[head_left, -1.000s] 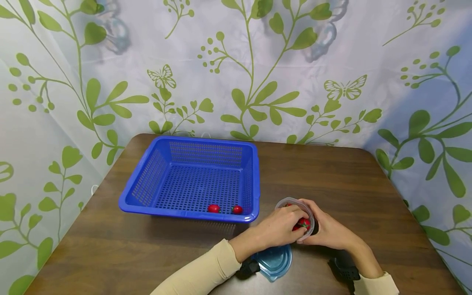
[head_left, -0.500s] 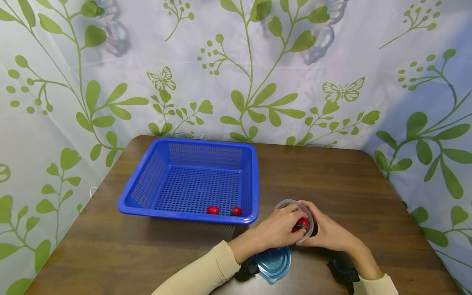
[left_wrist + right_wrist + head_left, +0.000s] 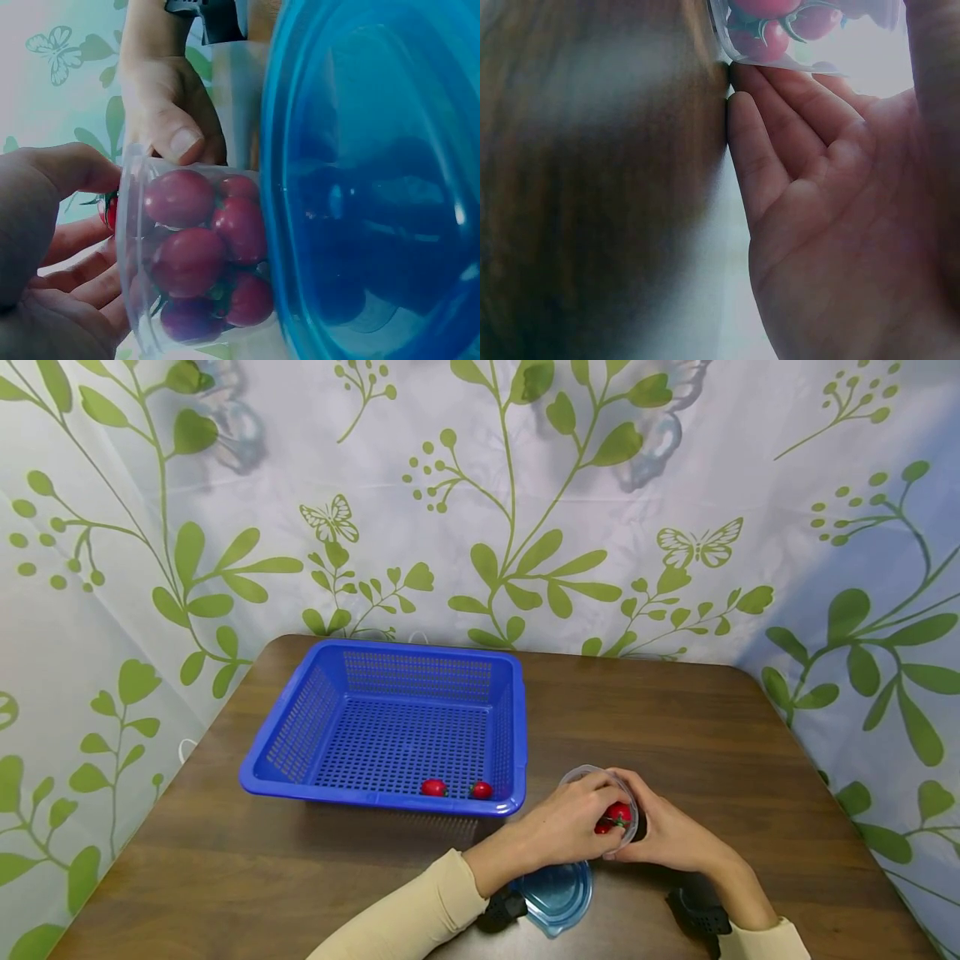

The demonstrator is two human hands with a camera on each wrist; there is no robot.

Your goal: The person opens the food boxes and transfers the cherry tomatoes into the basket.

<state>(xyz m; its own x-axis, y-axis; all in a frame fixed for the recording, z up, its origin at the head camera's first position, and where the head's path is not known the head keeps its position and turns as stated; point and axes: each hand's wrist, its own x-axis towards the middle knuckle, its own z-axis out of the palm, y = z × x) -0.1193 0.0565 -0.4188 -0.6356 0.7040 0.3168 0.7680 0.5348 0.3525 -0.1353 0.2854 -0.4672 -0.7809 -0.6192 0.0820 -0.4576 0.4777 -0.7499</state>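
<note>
On the counter (image 3: 675,718) the basket (image 3: 382,794) holds two tomatoes (image 3: 432,787) near its front edge, long axes roughly left to right, stem ends facing each other, while the lid (image 3: 555,900) lies apart, presumably set aside to free the tub (image 3: 132,247). The left hand (image 3: 573,820) has its fingers at the tub's mouth beside a red tomato (image 3: 618,813), though I cannot tell whether they pinch it; that mouth faces up toward the person. The right hand (image 3: 663,832) curls its fingers round the tub's far side, likely to steady it.
</note>
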